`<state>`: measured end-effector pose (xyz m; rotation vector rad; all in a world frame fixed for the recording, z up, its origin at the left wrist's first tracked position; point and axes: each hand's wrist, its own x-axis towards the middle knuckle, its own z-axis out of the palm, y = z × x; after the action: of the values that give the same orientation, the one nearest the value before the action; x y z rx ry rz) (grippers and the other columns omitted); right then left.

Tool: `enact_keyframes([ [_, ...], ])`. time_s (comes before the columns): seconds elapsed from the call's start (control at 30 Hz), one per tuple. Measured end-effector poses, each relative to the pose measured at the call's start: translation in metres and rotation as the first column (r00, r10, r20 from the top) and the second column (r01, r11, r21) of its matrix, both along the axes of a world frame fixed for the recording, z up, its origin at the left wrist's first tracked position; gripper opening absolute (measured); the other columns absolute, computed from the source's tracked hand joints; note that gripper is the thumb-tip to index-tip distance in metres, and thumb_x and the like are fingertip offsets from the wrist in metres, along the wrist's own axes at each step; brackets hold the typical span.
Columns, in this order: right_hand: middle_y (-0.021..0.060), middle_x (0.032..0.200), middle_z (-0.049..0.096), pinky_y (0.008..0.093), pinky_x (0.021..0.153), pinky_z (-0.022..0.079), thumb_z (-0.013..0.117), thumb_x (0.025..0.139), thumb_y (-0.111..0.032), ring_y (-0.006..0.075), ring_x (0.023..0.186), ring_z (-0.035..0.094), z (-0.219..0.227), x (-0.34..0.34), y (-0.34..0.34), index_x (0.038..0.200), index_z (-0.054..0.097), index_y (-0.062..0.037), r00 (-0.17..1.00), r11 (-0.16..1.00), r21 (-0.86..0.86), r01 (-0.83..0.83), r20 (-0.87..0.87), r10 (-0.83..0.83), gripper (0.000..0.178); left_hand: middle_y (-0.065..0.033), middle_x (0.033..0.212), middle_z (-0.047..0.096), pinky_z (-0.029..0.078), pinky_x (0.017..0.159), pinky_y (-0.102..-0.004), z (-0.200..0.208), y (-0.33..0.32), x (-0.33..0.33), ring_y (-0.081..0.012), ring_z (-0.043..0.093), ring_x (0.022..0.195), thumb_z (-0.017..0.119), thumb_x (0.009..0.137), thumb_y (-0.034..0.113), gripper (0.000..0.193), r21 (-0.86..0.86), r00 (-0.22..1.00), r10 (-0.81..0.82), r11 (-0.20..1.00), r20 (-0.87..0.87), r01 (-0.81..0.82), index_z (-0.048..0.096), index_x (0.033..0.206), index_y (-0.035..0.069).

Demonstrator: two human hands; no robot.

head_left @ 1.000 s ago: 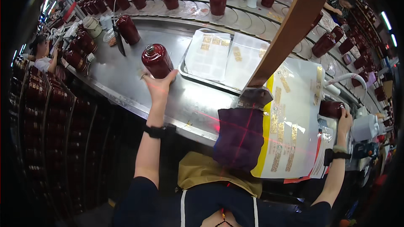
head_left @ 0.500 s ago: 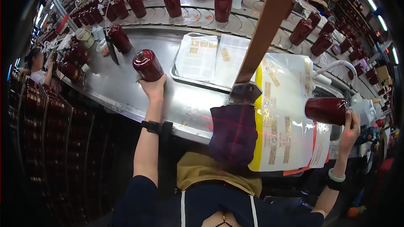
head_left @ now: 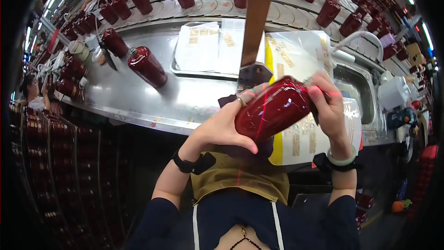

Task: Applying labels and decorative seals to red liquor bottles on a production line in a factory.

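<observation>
A glossy dark red bottle [head_left: 275,109] lies slanted in the air between my two hands, above the purple cloth and the white sheet. My left hand [head_left: 224,127] cups its base end, the thumb stretched along the near side. At the other end, my right hand [head_left: 329,106] pinches the neck, which the fingers partly hide. Red laser lines cross the bottle's body. On the metal bench [head_left: 125,92], a second red bottle [head_left: 148,67] stands to the left, with a third bottle [head_left: 114,42] behind it.
A metal tray [head_left: 173,67] with white label sheets [head_left: 203,48] lies at the back of the bench. A brown post [head_left: 254,18] rises in front of me. At right are a sheet with gold label strips [head_left: 298,146] and a sink [head_left: 370,92]. Beyond runs a conveyor [head_left: 208,7] with several bottles.
My left hand has let go of the bottle on the bench and come right to the other bottle's base. My right hand has brought that bottle leftward, in front of me.
</observation>
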<state>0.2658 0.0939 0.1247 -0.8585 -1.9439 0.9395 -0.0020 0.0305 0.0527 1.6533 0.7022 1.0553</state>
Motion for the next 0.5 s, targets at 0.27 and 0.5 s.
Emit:
enact_keyframes([
  [0.27, 0.0102, 0.105, 0.069, 0.025, 0.064, 0.048, 0.07, 0.102, -0.02, 0.0101, 0.075, 0.059, -0.067, -0.01, -0.006, 0.149, 0.039, -0.0062, 0.973, 0.857, -0.511, 0.07, -0.154, -0.171, 0.058, -0.0155, 0.144, 0.051, 0.047, 0.111, -0.0374, -0.028, -0.019, 0.038, -0.0214, 0.056, 0.131, 0.085, 0.087, 0.024, 0.095, -0.423, 0.958, 0.235, 0.894, 0.166, -0.146, 0.028, 0.156, -0.005],
  [0.5, 0.0111, 0.112, 0.072, 0.0289, 0.086, 0.052, 0.07, 0.102, -0.028, 0.011, 0.094, 0.063, -0.087, -0.035, -0.029, 0.165, 0.023, -0.0082, 0.988, 0.723, -0.689, -0.047, -0.14, -0.069, 0.081, -0.0147, 0.137, 0.056, 0.052, 0.103, -0.0344, -0.034, -0.044, 0.067, -0.0196, 0.06, 0.123, 0.07, 0.099, 0.014, 0.069, -0.522, 0.846, 0.517, 0.761, 0.129, -0.385, 0.031, 0.153, -0.003],
])
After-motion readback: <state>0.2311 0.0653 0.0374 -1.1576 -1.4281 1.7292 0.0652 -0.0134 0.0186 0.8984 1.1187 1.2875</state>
